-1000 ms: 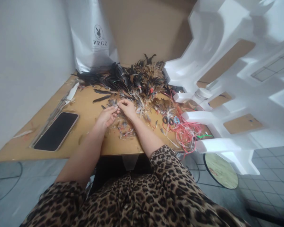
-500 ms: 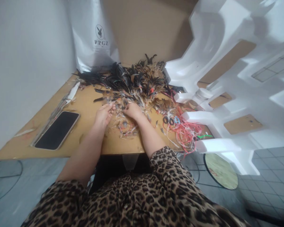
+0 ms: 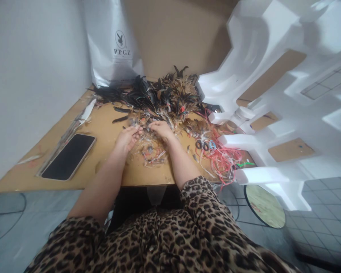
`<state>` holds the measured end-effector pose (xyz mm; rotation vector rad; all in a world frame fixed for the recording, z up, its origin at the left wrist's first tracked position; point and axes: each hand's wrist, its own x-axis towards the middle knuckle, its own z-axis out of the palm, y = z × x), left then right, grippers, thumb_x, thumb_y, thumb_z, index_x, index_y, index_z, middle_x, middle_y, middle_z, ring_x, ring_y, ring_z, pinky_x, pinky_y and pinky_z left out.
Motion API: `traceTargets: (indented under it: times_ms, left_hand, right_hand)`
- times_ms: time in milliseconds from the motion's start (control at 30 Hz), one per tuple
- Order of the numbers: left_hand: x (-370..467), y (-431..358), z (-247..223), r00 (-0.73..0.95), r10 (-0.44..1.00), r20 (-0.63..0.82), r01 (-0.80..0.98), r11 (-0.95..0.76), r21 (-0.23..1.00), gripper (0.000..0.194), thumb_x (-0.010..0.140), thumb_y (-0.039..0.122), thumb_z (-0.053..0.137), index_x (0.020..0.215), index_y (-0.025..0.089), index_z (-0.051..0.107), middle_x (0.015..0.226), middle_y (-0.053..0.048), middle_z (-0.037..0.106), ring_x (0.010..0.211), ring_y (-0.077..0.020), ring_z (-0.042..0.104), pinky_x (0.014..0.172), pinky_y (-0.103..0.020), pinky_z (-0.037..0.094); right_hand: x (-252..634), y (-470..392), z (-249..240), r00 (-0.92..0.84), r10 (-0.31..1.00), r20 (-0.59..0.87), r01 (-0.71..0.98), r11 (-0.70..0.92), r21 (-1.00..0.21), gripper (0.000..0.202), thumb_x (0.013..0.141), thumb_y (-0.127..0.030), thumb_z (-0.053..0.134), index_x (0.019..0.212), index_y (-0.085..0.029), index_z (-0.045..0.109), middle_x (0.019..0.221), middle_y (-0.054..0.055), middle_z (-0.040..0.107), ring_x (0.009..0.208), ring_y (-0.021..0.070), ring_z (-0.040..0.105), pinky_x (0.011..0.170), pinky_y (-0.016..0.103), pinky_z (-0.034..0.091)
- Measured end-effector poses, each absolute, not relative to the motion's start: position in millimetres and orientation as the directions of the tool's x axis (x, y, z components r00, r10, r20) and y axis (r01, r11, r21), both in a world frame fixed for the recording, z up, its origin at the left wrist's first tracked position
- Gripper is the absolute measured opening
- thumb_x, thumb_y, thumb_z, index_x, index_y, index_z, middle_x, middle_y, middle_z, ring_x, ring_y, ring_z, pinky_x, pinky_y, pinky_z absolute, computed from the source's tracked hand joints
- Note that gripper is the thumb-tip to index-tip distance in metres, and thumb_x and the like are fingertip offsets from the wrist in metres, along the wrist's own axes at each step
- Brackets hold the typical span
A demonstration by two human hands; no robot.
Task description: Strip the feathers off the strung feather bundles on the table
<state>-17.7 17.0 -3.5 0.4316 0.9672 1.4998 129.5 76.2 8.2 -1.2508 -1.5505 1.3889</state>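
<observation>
My left hand (image 3: 130, 137) is closed in a pinch around small grey-brown feathers (image 3: 134, 120), whose tips fan out above the fingers. To its right, my right hand (image 3: 161, 129) has its fingertips pressed together at the loose feathers; whatever it grips is too small to make out. Below the hands lies a scatter of feather bits and pale and red string (image 3: 153, 154). Beyond them are a dark feather heap (image 3: 142, 93) and a brown feather bunch (image 3: 184, 91). Two dark feathers (image 3: 121, 114) lie just past my left hand.
A phone (image 3: 69, 157) lies on the cardboard-covered table (image 3: 102, 167) at the left. Pink string (image 3: 223, 159), black rings (image 3: 202, 145) and a blue ring (image 3: 212, 144) are at the right, beside large white foam pieces (image 3: 255, 142). A silver bag (image 3: 113, 57) stands behind.
My left hand has moved slightly right, and the feathers in it show more clearly. My right hand has shifted a little up and its fingers have straightened somewhat.
</observation>
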Motion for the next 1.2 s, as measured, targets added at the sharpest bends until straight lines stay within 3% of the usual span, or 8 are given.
traceTargets:
  times_ms: [100, 200, 433, 600, 900, 1033, 1100, 1200]
  left_hand:
    - [-17.0, 16.4, -5.6, -0.135, 0.953, -0.271, -0.630, 0.128, 0.766, 0.003, 0.074, 0.005, 0.061, 0.072, 0.007, 0.062, 0.072, -0.009, 0.067, 0.052, -0.0064, 0.059, 0.040, -0.011, 0.042]
    - [-15.7, 15.5, -5.8, -0.093, 0.952, -0.290, -0.632, 0.169, 0.756, 0.003, 0.073, 0.005, 0.062, 0.075, 0.007, 0.063, 0.074, -0.010, 0.068, 0.053, -0.0071, 0.061, 0.041, -0.010, 0.042]
    - [-13.3, 14.3, -3.7, -0.068, 0.955, -0.289, -0.655, 0.176, 0.735, 0.007, 0.075, 0.002, 0.058, 0.077, 0.006, 0.063, 0.069, -0.008, 0.067, 0.050, -0.0055, 0.059, 0.041, -0.009, 0.043]
    - [-12.0, 14.7, -1.8, -0.076, 0.954, -0.292, -0.652, 0.174, 0.738, 0.009, 0.077, 0.002, 0.055, 0.075, 0.006, 0.063, 0.063, -0.006, 0.064, 0.049, -0.0047, 0.058, 0.041, -0.008, 0.041]
    - [-12.9, 15.7, -8.2, -0.116, 0.965, -0.233, -0.574, 0.126, 0.809, 0.005, 0.069, 0.008, 0.067, 0.072, 0.006, 0.064, 0.063, -0.007, 0.065, 0.049, -0.0061, 0.058, 0.040, -0.010, 0.040]
    - [-19.0, 18.6, -9.1, -0.249, 0.952, -0.177, -0.539, 0.015, 0.842, 0.006, 0.070, 0.013, 0.066, 0.070, 0.008, 0.063, 0.065, -0.006, 0.065, 0.049, -0.0057, 0.058, 0.039, -0.011, 0.039]
    - [-22.3, 20.0, -8.1, -0.337, 0.929, -0.155, -0.543, -0.057, 0.837, 0.007, 0.072, 0.014, 0.065, 0.068, 0.009, 0.062, 0.064, -0.005, 0.065, 0.049, -0.0051, 0.057, 0.040, -0.011, 0.039]
    - [-24.9, 21.1, -6.5, -0.404, 0.903, -0.145, -0.555, -0.116, 0.824, 0.006, 0.072, 0.012, 0.063, 0.067, 0.010, 0.062, 0.065, -0.004, 0.065, 0.048, -0.0043, 0.056, 0.040, -0.011, 0.038]
  right_hand:
    - [125.1, 74.7, 8.2, -0.345, 0.932, -0.111, -0.023, -0.126, -0.992, 0.020, 0.062, -0.031, 0.065, 0.073, -0.016, 0.061, 0.043, -0.009, 0.040, 0.038, 0.0030, 0.027, 0.040, 0.017, 0.018]
    - [119.2, 71.5, 8.2, -0.336, 0.939, -0.079, -0.122, -0.127, -0.984, 0.022, 0.062, -0.031, 0.067, 0.076, -0.016, 0.061, 0.045, -0.008, 0.042, 0.040, 0.0032, 0.029, 0.040, 0.017, 0.018]
    - [105.5, 70.1, -2.3, -0.252, 0.962, 0.102, -0.093, 0.081, -0.992, 0.018, 0.064, -0.030, 0.065, 0.071, -0.014, 0.063, 0.068, -0.002, 0.061, 0.060, 0.0055, 0.050, 0.063, 0.018, 0.041]
    - [102.6, 71.9, -8.7, -0.261, 0.950, 0.172, -0.088, 0.154, -0.984, 0.019, 0.065, -0.031, 0.065, 0.072, -0.014, 0.064, 0.069, -0.002, 0.062, 0.062, 0.0065, 0.053, 0.068, 0.020, 0.043]
    - [101.6, 71.3, -11.0, -0.291, 0.940, 0.177, -0.043, 0.172, -0.984, 0.020, 0.066, -0.032, 0.064, 0.074, -0.014, 0.065, 0.071, -0.001, 0.064, 0.064, 0.0078, 0.055, 0.068, 0.021, 0.045]
    - [107.8, 74.7, -9.2, -0.269, 0.948, 0.173, 0.082, 0.201, -0.976, 0.026, 0.070, -0.036, 0.060, 0.079, -0.013, 0.068, 0.077, 0.002, 0.067, 0.069, 0.0093, 0.057, 0.070, 0.021, 0.044]
    - [112.4, 75.0, -7.4, -0.257, 0.949, 0.185, 0.271, 0.254, -0.928, 0.025, 0.071, -0.035, 0.059, 0.077, -0.012, 0.068, 0.077, 0.003, 0.067, 0.070, 0.0102, 0.058, 0.071, 0.021, 0.043]
    - [116.3, 70.7, -4.1, -0.280, 0.947, 0.158, 0.599, 0.301, -0.742, 0.021, 0.072, -0.034, 0.057, 0.074, -0.016, 0.069, 0.076, 0.002, 0.067, 0.070, 0.0121, 0.058, 0.069, 0.022, 0.042]
